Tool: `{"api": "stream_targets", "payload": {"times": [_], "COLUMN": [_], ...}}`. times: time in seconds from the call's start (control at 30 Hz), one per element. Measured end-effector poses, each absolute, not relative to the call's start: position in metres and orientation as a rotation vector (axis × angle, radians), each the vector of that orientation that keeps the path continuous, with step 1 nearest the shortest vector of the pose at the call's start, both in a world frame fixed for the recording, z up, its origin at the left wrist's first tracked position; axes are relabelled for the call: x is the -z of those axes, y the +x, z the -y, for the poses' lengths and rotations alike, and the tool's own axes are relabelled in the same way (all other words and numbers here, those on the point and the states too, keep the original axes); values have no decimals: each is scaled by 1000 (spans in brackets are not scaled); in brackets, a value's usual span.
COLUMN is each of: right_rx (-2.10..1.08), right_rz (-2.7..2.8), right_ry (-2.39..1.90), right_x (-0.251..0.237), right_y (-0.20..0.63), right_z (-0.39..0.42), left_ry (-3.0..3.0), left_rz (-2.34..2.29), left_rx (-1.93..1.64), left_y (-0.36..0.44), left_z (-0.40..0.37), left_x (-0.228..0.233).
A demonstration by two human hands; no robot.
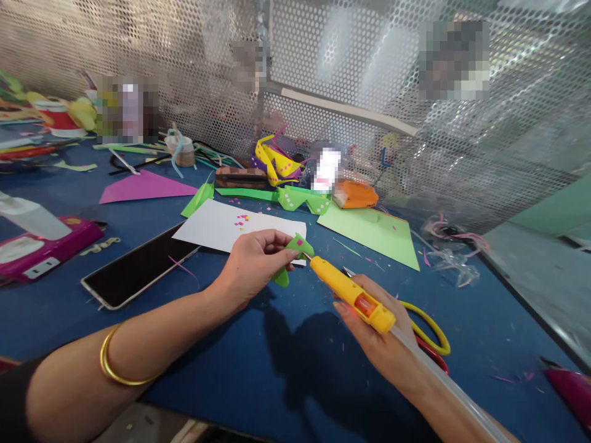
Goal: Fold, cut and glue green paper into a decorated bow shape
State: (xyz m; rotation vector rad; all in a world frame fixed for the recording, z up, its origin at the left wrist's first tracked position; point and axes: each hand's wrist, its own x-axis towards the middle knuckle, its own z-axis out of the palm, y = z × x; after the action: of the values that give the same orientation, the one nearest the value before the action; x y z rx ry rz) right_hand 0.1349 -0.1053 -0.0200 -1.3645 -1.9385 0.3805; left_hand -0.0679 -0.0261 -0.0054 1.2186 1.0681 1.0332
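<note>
left fingers: pinched shut on a green foam piece point(292, 258), thumb below, fingertips on top.
left hand point(252, 261): hovered just above the blue table point(258, 369), near the white sheet point(231, 227).
right fingers: wrapped round a yellow glue gun point(351, 294), its tip touching the green foam piece.
right hand point(376, 332): to the right of the white sheet, over yellow-handled scissors point(431, 332) lying on the table.
green foam piece: held in the air at the white sheet's near right corner.
phone point(138, 267): flat, just left of the white sheet.
green paper point(373, 231): right of the white sheet.
pink triangle point(145, 186): beyond the white sheet, to the left.
</note>
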Motion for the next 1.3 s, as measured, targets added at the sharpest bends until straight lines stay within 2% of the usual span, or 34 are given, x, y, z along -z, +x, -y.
{"api": "stream_targets", "payload": {"times": [1.3], "right_rx": [-310], "right_rz": [1940], "right_ry": [-1393], "right_x": [21], "right_y": [133], "right_z": [104], "left_ry": [1299], "left_rz": [-1124], "left_rx": [-1031], "left_y": [-68], "left_z": [29], "left_x": [2]}}
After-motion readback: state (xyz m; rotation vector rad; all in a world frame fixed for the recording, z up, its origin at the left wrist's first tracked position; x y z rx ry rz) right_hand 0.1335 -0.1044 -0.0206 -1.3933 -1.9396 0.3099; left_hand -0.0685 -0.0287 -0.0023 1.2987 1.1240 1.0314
